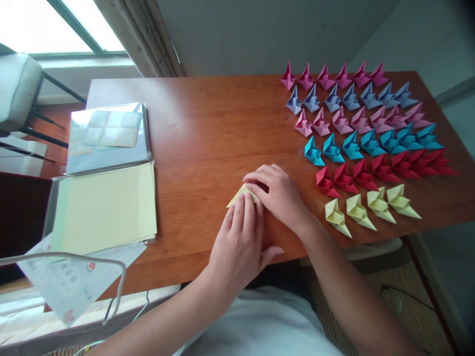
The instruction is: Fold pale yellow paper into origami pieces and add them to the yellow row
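A small folded piece of pale yellow paper (237,195) lies on the wooden table, partly covered by both hands. My left hand (241,237) presses flat on its lower part, fingers stretched out and thumb apart. With curled fingers, my right hand (276,195) holds the paper's upper right side, thumb and fingertips near its edge. To the right stand folded yellow paper shapes (356,211), with rows of red (346,178), turquoise (352,146), light pink (341,120), lilac (350,98) and dark pink (325,77) ones behind them.
Yellow sheets (107,205) lie at the table's left, beside a clear-covered pack (107,138). A printed paper (74,282) and a curved metal bar (120,282) are at the lower left. A chair (18,91) stands beyond the left edge.
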A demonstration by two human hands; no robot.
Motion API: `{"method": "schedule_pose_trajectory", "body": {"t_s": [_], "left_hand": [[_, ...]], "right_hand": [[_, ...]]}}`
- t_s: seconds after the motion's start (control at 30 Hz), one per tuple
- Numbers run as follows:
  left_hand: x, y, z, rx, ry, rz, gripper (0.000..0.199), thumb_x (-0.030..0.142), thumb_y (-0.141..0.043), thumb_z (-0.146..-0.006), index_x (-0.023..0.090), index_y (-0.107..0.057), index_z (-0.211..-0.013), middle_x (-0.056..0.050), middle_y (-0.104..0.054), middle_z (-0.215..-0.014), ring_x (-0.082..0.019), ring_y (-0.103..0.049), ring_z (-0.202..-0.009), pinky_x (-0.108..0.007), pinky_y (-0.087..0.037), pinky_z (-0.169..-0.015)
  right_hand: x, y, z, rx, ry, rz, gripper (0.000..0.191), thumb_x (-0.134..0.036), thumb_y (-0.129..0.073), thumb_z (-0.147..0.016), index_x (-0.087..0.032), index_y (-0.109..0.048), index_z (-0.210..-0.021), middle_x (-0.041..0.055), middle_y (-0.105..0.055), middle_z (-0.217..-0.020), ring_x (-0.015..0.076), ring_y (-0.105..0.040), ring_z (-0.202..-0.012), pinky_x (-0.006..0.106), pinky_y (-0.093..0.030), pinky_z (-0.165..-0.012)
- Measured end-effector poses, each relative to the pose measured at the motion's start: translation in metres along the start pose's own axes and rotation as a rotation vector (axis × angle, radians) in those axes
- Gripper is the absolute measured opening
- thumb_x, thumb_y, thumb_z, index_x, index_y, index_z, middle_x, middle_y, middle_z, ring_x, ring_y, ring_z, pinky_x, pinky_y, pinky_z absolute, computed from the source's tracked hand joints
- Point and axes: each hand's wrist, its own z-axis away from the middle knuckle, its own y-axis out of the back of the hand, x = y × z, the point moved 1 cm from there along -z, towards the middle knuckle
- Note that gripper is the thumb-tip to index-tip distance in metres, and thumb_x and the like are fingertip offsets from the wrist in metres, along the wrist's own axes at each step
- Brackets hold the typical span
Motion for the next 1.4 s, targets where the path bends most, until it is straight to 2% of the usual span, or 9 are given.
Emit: {"method": "schedule_pose_trajectory", "body": {"t_s": [0.1,0.23,0.53,0.77,0.93,1.07,1.3,1.4], "left_hand": [[0.003,0.005,-0.002,-0.029,0.01,-0.002,0.103,0.08,-0.05,-0.083,0.002,-0.043,-0.15,-0.032,-0.046,-0.151,-0.045,-0.046,-0.14,-0.052,-0.041,-0.112],[0.005,0.009,-0.005,-0.043,0.018,-0.02,0.104,0.08,-0.052,-0.081,0.004,-0.041,-0.151,-0.032,-0.047,-0.149,-0.046,-0.047,-0.138,-0.052,-0.042,-0.11],[0.007,0.014,-0.013,-0.076,0.014,-0.049,0.107,0.082,-0.057,-0.076,0.007,-0.041,-0.151,-0.032,-0.051,-0.144,-0.046,-0.05,-0.134,-0.053,-0.042,-0.108],[0.003,0.017,-0.015,-0.109,0.011,-0.038,0.11,0.084,-0.06,-0.072,0.009,-0.042,-0.151,-0.029,-0.052,-0.143,-0.043,-0.05,-0.133,-0.051,-0.041,-0.11],[0.005,0.02,-0.016,-0.112,-0.004,-0.061,0.113,0.086,-0.064,-0.065,0.012,-0.044,-0.149,-0.028,-0.054,-0.14,-0.042,-0.053,-0.128,-0.051,-0.042,-0.107],[0.005,0.02,-0.017,-0.112,-0.027,-0.086,0.117,0.088,-0.06,-0.066,0.008,-0.042,-0.15,-0.029,-0.056,-0.138,-0.043,-0.055,-0.125,-0.052,-0.042,-0.107],[-0.004,0.012,-0.008,-0.057,-0.114,-0.104,0.114,0.085,-0.053,-0.076,-0.004,-0.044,-0.147,-0.035,-0.051,-0.144,-0.044,-0.048,-0.137,-0.051,-0.039,-0.114],[-0.01,0.011,-0.005,-0.046,-0.13,-0.062,0.11,0.083,-0.049,-0.08,-0.006,-0.047,-0.144,-0.034,-0.051,-0.145,-0.043,-0.047,-0.138,-0.05,-0.04,-0.114]], "right_hand": [[0.003,0.009,0.002,0.023,-0.011,-0.147,0.017,-0.018,-0.059,-0.096,-0.024,-0.074,-0.101,0.0026,-0.075,-0.097,0.0194,-0.067,-0.093,0.034,-0.052,-0.086],[0.006,0.02,0.015,0.192,-0.08,-0.269,0.022,-0.018,-0.052,-0.1,-0.022,-0.072,-0.107,0.0036,-0.074,-0.099,0.018,-0.07,-0.091,0.031,-0.055,-0.081],[0.001,0.015,0.049,0.214,-0.061,-0.095,0.026,-0.014,-0.048,-0.099,-0.022,-0.071,-0.108,0.0073,-0.073,-0.101,0.0219,-0.067,-0.096,0.037,-0.054,-0.088],[0.006,0.006,0.056,0.219,0.021,0.062,0.026,-0.014,-0.051,-0.098,-0.022,-0.075,-0.104,0.008,-0.07,-0.095,0.0237,-0.062,-0.092,0.04,-0.054,-0.086],[0.007,0.008,0.056,0.243,0.004,0.077,0.025,-0.012,-0.053,-0.096,-0.023,-0.074,-0.105,0.0076,-0.071,-0.097,0.0236,-0.063,-0.091,0.04,-0.054,-0.085],[0.005,0.009,0.053,0.246,-0.008,0.069,0.027,-0.009,-0.052,-0.095,-0.022,-0.073,-0.105,0.0075,-0.071,-0.098,0.0237,-0.064,-0.092,0.039,-0.054,-0.085],[0.004,0.001,0.051,0.23,-0.043,0.129,0.019,-0.022,-0.057,-0.098,-0.024,-0.075,-0.106,0.0076,-0.068,-0.096,0.0241,-0.062,-0.091,0.039,-0.052,-0.084],[0.005,-0.001,0.051,0.211,-0.04,0.15,0.021,-0.025,-0.056,-0.1,-0.024,-0.075,-0.109,0.0078,-0.068,-0.096,0.0244,-0.06,-0.091,0.039,-0.052,-0.083]]}}
